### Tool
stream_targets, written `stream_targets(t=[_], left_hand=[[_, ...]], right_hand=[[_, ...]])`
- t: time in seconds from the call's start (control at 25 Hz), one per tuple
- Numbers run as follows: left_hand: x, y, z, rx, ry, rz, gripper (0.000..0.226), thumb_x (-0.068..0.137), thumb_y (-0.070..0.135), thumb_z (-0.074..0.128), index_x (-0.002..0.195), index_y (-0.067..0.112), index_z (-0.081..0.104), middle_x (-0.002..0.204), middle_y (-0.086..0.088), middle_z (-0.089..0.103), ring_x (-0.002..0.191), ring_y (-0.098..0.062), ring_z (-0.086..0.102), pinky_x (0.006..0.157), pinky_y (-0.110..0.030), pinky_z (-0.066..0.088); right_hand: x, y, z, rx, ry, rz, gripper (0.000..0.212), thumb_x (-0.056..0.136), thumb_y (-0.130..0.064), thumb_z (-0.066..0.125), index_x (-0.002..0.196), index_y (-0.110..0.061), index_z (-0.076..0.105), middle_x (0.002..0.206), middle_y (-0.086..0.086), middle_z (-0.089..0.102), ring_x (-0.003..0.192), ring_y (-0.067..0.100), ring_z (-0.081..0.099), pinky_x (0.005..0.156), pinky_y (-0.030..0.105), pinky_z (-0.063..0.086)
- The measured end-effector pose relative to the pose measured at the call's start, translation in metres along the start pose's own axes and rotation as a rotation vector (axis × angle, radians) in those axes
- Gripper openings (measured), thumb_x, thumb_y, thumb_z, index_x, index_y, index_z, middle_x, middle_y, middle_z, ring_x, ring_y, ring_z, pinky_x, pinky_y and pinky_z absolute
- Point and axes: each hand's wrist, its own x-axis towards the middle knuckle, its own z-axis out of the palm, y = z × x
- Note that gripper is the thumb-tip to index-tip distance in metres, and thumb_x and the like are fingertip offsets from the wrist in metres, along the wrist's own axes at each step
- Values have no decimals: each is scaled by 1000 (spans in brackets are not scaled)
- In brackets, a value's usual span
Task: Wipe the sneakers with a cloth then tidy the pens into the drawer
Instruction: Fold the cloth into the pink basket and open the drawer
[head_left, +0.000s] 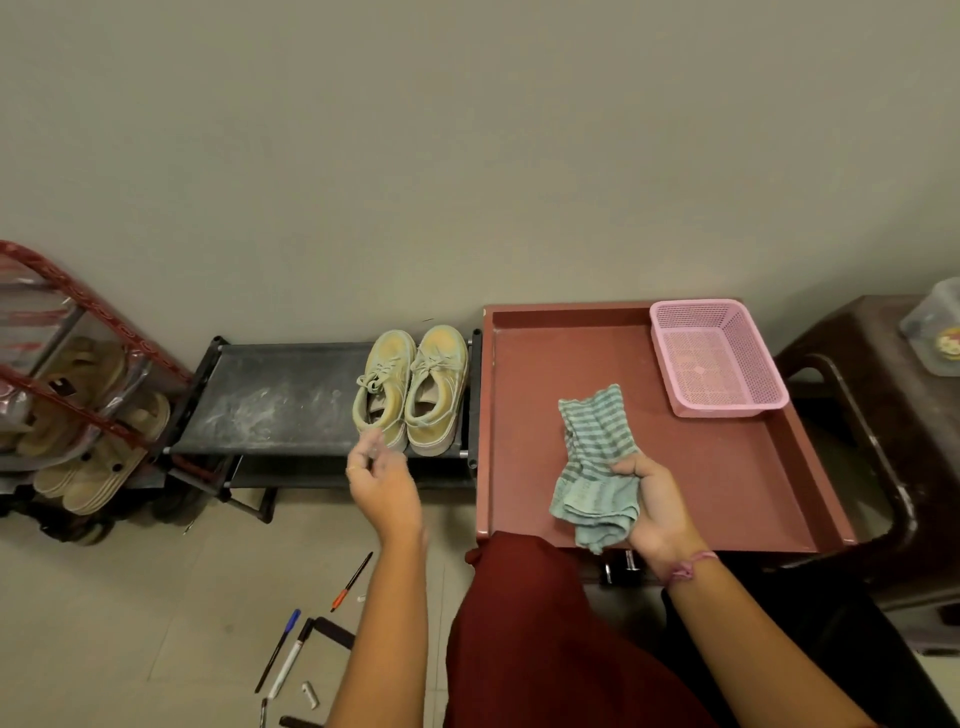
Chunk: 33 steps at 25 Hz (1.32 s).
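Note:
Two dusty pale-green sneakers (410, 389) stand side by side at the right end of a low black shoe rack (270, 400). My left hand (382, 483) reaches toward the heel of the left sneaker, its fingers loose and blurred, holding nothing. My right hand (652, 506) grips a green striped cloth (595, 462) over the red drawer top (727, 467). Several pens (283, 654) lie scattered on the floor at the lower left, one with a blue cap, one red-tipped (352, 581).
A pink mesh basket (719, 358) sits at the back right of the red drawer top. A brown plastic stool (883, 441) with a clear container stands to the right. A covered rack of sandals (78, 415) stands at the far left. The wall is close behind.

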Motion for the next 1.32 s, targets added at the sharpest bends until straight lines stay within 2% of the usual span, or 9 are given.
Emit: stream_targets(t=[0.2, 0.36, 0.48, 0.64, 0.72, 0.84, 1.0, 1.2, 1.32], left_hand=[[-91, 12, 20, 121, -433, -60, 29, 92, 2, 59, 114, 19, 67, 115, 5, 68, 109, -5, 63, 95, -23, 51], [-149, 22, 49, 178, -805, -116, 32, 90, 2, 60, 119, 17, 63, 119, 3, 68, 112, -5, 62, 91, -18, 51], [-177, 31, 69, -21, -948, -329, 32, 93, 18, 60, 124, 12, 61, 117, -7, 69, 105, -16, 66, 88, -25, 54], [-191, 37, 82, -162, -806, -493, 35, 90, 32, 61, 114, 7, 66, 105, -13, 71, 93, -22, 69, 82, -33, 57], [-189, 38, 82, -286, -806, -547, 43, 91, 33, 58, 122, 4, 63, 113, -16, 69, 98, -25, 69, 84, -35, 58], [-186, 43, 77, -384, -932, -534, 46, 97, 30, 50, 134, 3, 53, 132, -21, 59, 119, -32, 59, 97, -44, 50], [-191, 51, 74, -315, -1087, -466, 51, 93, 26, 53, 138, 1, 48, 137, -22, 53, 128, -36, 51, 108, -50, 40], [-198, 57, 72, -349, -1112, -374, 56, 82, 21, 53, 136, 3, 50, 130, -22, 59, 121, -37, 55, 100, -47, 46], [-207, 69, 70, -438, -1178, -500, 64, 90, 53, 47, 128, 3, 59, 126, -22, 61, 117, -34, 58, 96, -43, 50]], right_hand=[[-37, -4, -2, 18, -134, -23, 47, 72, -8, 40, 119, -3, 47, 98, 22, 50, 55, 32, 63, 50, 39, 52], [-70, -5, 2, -53, -176, -325, 62, 76, 15, 33, 129, -8, 54, 123, 21, 60, 103, 37, 59, 96, 54, 44], [-93, -9, 6, -610, -85, -640, 69, 86, 14, 35, 144, -24, 38, 145, 6, 45, 134, 21, 43, 113, 45, 32], [-115, -15, -6, -1373, -197, -835, 69, 91, 4, 41, 148, -24, 15, 159, -5, 1, 146, 7, -6, 121, 28, 2], [-133, -33, -13, -1246, -285, -871, 56, 90, 2, 47, 142, -20, 39, 156, -3, 25, 145, 7, 16, 118, 22, 17], [-150, -69, -19, -878, -115, -935, 39, 92, -4, 54, 127, -20, 58, 133, -7, 56, 124, 5, 50, 104, 28, 44], [-145, -86, -10, -876, -104, -845, 49, 87, -30, 66, 133, -26, 51, 128, -5, 58, 113, 2, 57, 95, 26, 50], [-139, -75, -7, -719, -91, -953, 34, 88, -27, 66, 122, -30, 64, 121, 3, 62, 114, 17, 57, 99, 45, 48], [-142, -67, -7, -624, -75, -1018, 35, 86, -17, 67, 119, -29, 66, 118, 1, 63, 114, 17, 58, 99, 46, 47]])
